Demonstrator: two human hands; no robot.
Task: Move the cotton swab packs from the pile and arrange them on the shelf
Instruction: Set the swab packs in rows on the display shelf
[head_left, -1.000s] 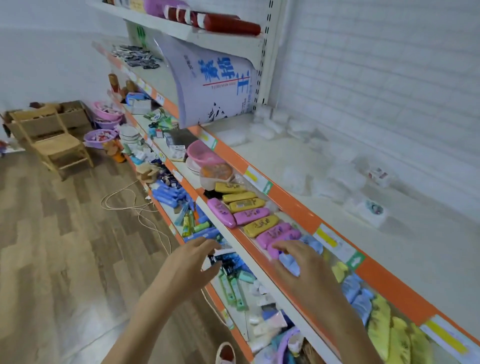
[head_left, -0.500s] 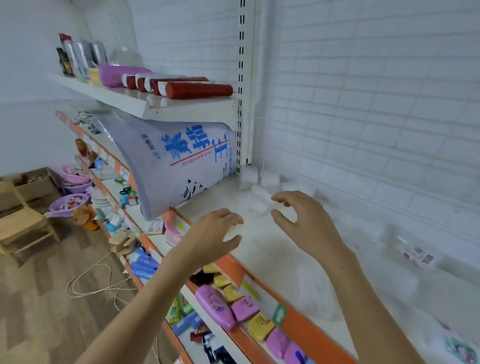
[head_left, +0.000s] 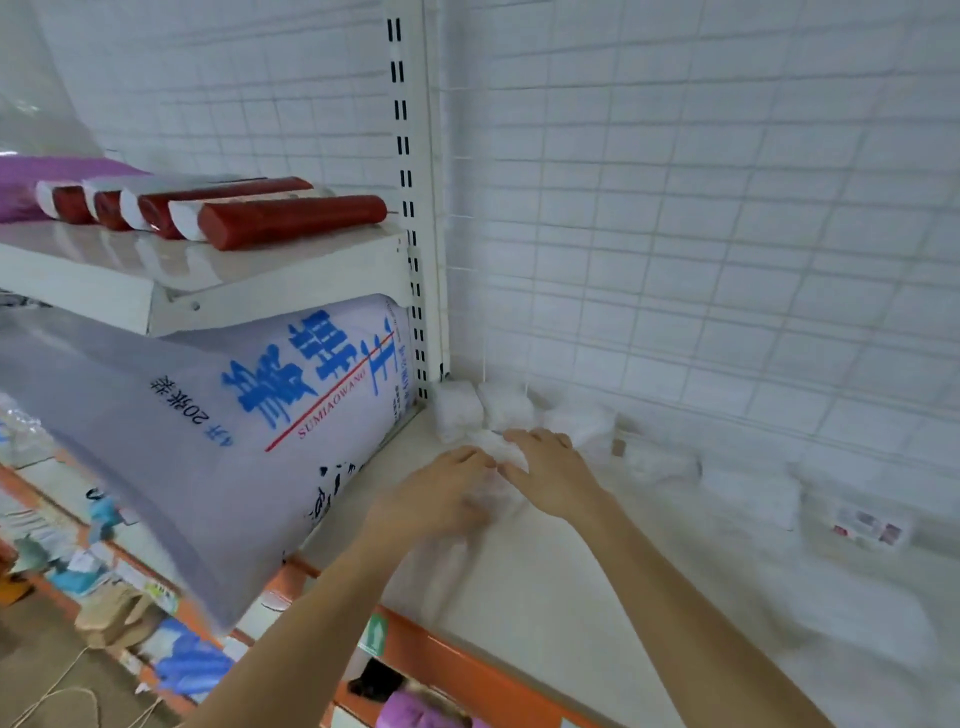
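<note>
Both hands reach onto the pale shelf, close to its back left corner. The left hand and the right hand sit side by side, almost touching, and both are on a white cotton swab pack that lies between them. The fingers of each hand bend down over the pack, but the picture is blurry there — I cannot tell if they really grip it or only press on it.

More cotton swab packs stand in a row along the wire back wall, starting right in the corner. The first two stand upright and touch each other, and the pack under the hands is just in front of them. Further right more white packs lie along the wall (they are fuzzy and hard to count). At the far right is a small pack with a red and pink label.

Left of the hands, a big purple-grey bag with blue writing leans out over the orange shelf edge. Above it is a white upper shelf with dark red rolls lying on their sides — a purple thing is behind them.
</note>
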